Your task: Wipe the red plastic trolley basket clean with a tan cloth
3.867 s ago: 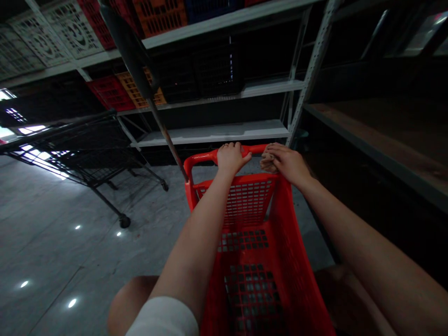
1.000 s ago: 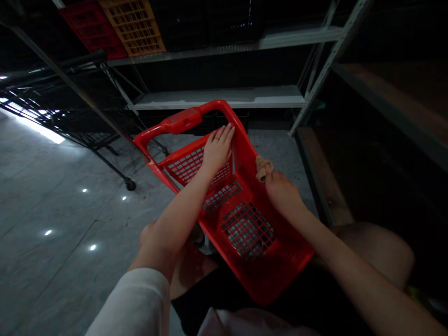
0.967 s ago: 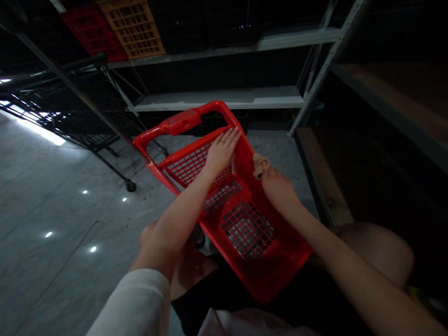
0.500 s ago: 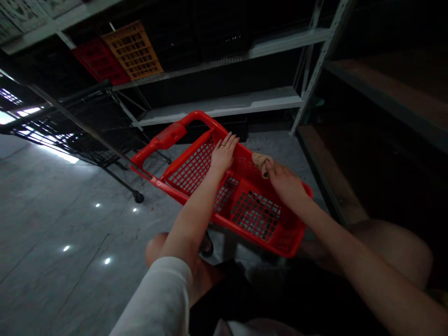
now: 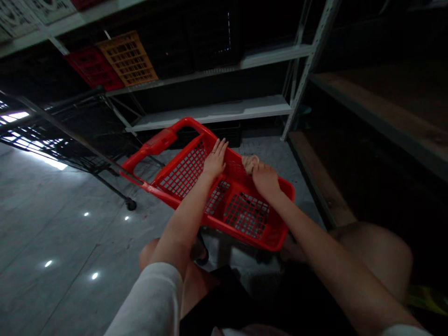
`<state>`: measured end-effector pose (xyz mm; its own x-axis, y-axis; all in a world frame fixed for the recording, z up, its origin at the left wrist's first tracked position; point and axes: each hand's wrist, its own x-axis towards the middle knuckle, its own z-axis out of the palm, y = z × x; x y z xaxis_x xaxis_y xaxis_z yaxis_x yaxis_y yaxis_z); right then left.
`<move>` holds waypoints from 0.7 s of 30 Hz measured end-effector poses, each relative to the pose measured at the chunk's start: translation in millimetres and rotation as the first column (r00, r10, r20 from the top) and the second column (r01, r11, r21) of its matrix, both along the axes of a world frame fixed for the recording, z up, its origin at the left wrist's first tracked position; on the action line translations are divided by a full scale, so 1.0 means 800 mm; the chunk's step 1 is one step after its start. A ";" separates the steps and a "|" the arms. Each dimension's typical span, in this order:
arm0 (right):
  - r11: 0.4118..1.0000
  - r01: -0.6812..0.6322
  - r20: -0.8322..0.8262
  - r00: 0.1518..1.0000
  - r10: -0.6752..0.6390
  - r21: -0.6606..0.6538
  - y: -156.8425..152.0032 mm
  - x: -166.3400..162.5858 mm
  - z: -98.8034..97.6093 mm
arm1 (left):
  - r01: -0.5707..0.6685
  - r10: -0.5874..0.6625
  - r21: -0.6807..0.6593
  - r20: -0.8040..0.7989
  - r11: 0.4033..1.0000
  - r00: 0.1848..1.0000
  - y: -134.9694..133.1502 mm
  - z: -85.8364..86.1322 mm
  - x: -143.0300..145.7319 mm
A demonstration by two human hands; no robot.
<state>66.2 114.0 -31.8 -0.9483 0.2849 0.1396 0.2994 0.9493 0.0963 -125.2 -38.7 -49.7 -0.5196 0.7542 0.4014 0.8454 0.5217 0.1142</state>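
Observation:
A red plastic shopping basket (image 5: 247,233) with grid walls and a looped handle (image 5: 149,147) stands tilted in view in front of my knees. My left hand (image 5: 215,161) lies on its far rim with the fingers stretched out over the edge. Further right along that rim, my right hand (image 5: 265,178) is closed on a crumpled tan cloth (image 5: 249,163), which touches the rim. The fingers' undersides and part of the cloth are hidden. Inside the basket only its grid bottom (image 5: 245,214) shows.
Behind the basket stands a metal shelf rack (image 5: 213,114) with a yellow crate (image 5: 129,58) and a red crate (image 5: 94,67). At left is a dark wire trolley (image 5: 70,121) on castors. Dark wooden ledges (image 5: 322,179) run along the right. The floor (image 5: 70,233) is grey tile.
The right hand and the cloth have shifted slightly left along the far rim, toward the left hand. The whole scene has moved a little left in view. The left hand stays on the rim.

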 end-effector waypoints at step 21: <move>0.990 -0.039 0.025 0.999 0.043 -0.139 -0.017 0.032 0.008 | 0.170 -0.185 -0.211 -0.056 0.963 0.981 -0.004 0.002 0.053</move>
